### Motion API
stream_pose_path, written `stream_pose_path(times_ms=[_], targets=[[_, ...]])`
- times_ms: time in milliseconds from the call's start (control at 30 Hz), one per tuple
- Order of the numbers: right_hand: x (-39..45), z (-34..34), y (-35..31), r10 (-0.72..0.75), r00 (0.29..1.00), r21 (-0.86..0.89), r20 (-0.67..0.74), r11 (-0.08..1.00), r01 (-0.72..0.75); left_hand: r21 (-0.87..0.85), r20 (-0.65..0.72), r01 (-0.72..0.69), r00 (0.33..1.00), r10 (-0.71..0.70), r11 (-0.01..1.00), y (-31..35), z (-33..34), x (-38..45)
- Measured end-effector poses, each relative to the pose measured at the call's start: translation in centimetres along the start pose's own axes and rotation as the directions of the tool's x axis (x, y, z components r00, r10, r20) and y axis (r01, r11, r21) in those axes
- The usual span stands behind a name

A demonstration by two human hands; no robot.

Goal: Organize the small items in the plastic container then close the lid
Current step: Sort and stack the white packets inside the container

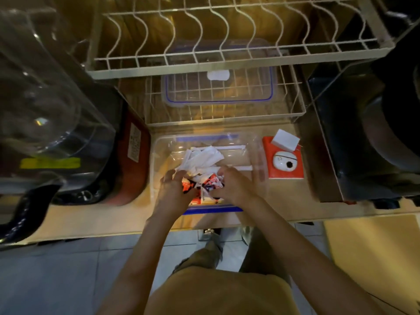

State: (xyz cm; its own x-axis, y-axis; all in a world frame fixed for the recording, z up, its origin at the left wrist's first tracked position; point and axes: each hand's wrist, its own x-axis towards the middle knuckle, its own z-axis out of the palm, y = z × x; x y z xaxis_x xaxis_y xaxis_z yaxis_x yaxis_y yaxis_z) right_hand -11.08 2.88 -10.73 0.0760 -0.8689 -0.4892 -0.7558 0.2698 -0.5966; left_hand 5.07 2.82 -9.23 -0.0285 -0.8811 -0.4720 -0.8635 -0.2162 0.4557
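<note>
Plastic container [255, 153] open on counter [91, 221], lid [219, 87] in rack behind. L hand [175, 189] & R hand [231, 185] both clamped on sachets [205, 185] w/ paper strips [202, 158] beside.

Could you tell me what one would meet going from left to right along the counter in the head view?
Clear jug → red appliance → plastic container, with both hands in it → orange box → dark appliance.
</note>
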Motion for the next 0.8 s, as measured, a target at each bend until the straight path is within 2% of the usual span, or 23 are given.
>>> stream_pose_path(times_ms=[200, 400, 500, 667, 733, 800], targets=[[0.7, 0.0, -0.4, 0.016, 1.0, -0.212, -0.018, 0.977, -0.02, 0.076, 0.025, 0.088, 0.996, -0.09, 0.993, 0.2, 0.0, 1.3], [0.8, -0.3, -0.4, 0.005, 1.0, -0.292, -0.008, 0.956, -0.007, 0.254, -0.001, 0.009, 1.0, -0.009, 0.967, 0.0, -0.2, 1.9], [0.6, -0.7, -0.5, 0.001, 1.0, -0.224, -0.005, 0.975, -0.002, 0.365, -0.01, -0.023, 1.0, 0.028, 0.931, 0.2, -0.1, 2.2], [0.3, -1.7, -0.7, 0.006, 0.999, 0.034, 0.041, 0.999, -0.007, 0.502, -0.011, -0.1, 0.993, 0.122, 0.859, 0.3, -0.6, 2.4], [0.5, -2.1, -0.8, -0.016, 0.999, 0.087, 0.038, 0.996, 0.013, 0.487, 0.001, -0.116, 0.991, 0.133, 0.866, 0.4, -1.2, 2.2], [0.8, -2.4, -1.1, -0.022, 1.0, 0.145, 0.007, 0.989, 0.021, 0.389, -0.044, -0.092, 0.992, 0.119, 0.917, 0.5, -2.0, 1.8]])
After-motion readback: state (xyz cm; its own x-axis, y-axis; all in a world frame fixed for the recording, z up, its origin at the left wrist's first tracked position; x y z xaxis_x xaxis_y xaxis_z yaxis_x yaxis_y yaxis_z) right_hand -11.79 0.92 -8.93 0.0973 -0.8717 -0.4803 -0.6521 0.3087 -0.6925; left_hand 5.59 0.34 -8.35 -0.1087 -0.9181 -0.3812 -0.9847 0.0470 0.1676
